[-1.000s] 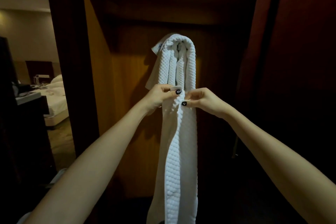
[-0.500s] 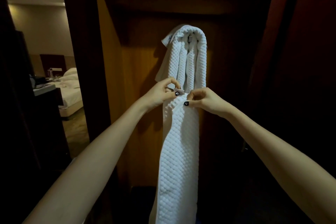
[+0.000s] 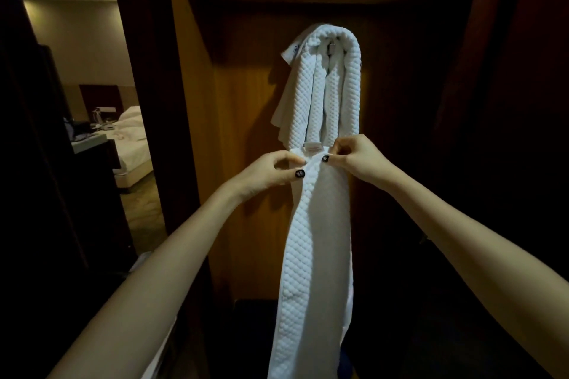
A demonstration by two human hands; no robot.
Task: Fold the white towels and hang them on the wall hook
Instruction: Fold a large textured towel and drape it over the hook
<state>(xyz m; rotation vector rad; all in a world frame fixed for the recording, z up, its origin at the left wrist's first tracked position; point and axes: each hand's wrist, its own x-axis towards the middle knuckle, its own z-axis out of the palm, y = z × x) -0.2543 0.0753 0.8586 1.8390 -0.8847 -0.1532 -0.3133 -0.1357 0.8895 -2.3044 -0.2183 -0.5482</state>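
Head view: waffle-textured white towel (image 3: 317, 240), hem pinched by left hand (image 3: 271, 172), right hand (image 3: 357, 157)

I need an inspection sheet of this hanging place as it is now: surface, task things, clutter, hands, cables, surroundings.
Surface: wooden wall panel, lit, behind the towel.
Job's things: white towel draped over the wall hook, hanging below the frame; a label at its front hem.
Clutter: small items on a dark desk at left, too dim to name.
Hands: left hand and right hand each pinch the front hem.
Cables: nothing seen.
Surroundings: a bed in the room at left; dark at right.
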